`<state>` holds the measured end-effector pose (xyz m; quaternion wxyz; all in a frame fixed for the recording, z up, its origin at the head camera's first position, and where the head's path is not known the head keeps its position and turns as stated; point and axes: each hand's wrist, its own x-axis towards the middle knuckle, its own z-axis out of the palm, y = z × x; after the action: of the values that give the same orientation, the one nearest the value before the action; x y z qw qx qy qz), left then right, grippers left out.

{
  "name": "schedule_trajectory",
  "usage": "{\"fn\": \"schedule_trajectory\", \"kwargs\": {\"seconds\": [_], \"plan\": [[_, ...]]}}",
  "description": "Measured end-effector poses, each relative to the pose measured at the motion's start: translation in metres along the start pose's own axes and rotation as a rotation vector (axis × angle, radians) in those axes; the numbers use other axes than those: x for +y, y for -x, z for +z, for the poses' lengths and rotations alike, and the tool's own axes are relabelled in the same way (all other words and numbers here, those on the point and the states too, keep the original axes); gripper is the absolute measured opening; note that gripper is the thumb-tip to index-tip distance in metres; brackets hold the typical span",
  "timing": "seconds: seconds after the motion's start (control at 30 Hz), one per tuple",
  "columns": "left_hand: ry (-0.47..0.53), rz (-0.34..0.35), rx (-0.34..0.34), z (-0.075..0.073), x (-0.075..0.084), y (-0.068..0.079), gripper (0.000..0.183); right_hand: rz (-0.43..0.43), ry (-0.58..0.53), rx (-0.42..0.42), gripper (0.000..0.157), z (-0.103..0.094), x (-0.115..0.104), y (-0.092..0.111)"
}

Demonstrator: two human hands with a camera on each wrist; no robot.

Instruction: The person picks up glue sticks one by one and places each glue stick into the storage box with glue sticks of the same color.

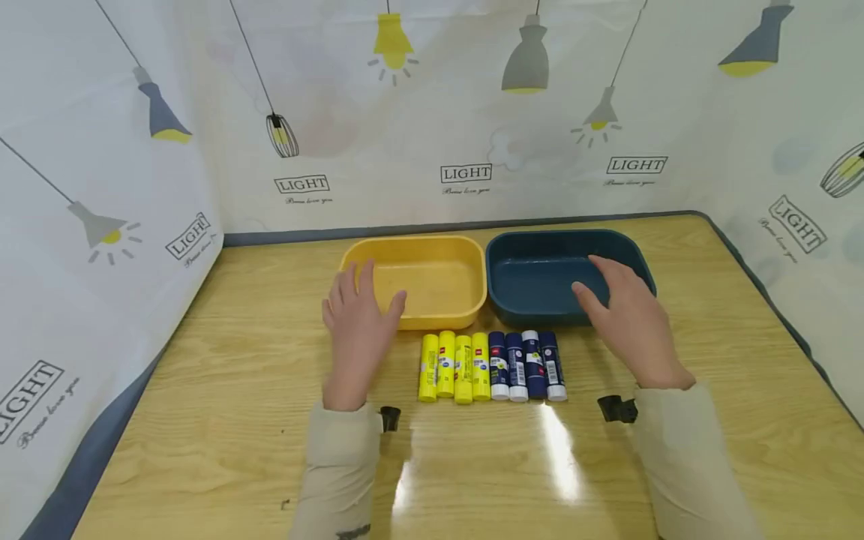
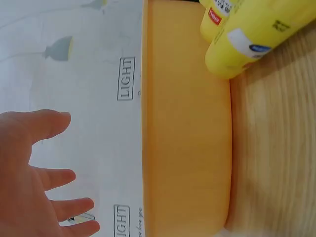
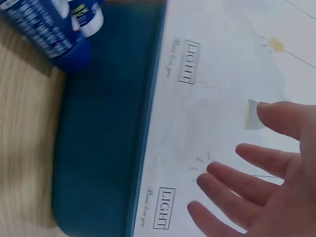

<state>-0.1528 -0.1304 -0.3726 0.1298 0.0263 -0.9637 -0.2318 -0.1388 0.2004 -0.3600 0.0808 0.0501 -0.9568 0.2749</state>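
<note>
My left hand hovers by the left side of the yellow tray, fingers spread and holding nothing. Over the right part of the dark blue tray is my right hand, also empty, with thumb and fingers apart. In front of the trays lies a row of glue sticks: several yellow glue sticks on the left, several navy glue sticks on the right. One navy stick stands reversed, its white end toward the trays. Both wrist views show the hands with extended fingers, apart from the trays and sticks.
The two trays stand side by side toward the back of the wooden table. A white cloth printed with lamps encloses the back and both sides. Black clips show beside the sleeves.
</note>
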Motion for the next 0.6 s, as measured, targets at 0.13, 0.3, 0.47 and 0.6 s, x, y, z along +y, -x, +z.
{"fn": "schedule_trajectory", "kwargs": {"seconds": [0.13,0.3,0.47,0.6], "plan": [[0.091,-0.015,0.082,-0.003,-0.013,0.002,0.066,0.002,-0.057,0.058,0.057,-0.002,-0.001,0.008],[0.171,-0.031,0.130,-0.008,-0.026,0.004,0.065,0.014,-0.091,0.085,0.054,-0.005,0.002,0.014],[0.224,-0.060,0.146,-0.012,-0.036,0.002,0.066,0.004,-0.109,0.083,0.053,-0.004,0.006,0.015],[0.299,-0.109,0.112,-0.012,-0.044,0.000,0.067,0.015,-0.118,0.097,0.052,-0.004,0.010,0.017]]}}
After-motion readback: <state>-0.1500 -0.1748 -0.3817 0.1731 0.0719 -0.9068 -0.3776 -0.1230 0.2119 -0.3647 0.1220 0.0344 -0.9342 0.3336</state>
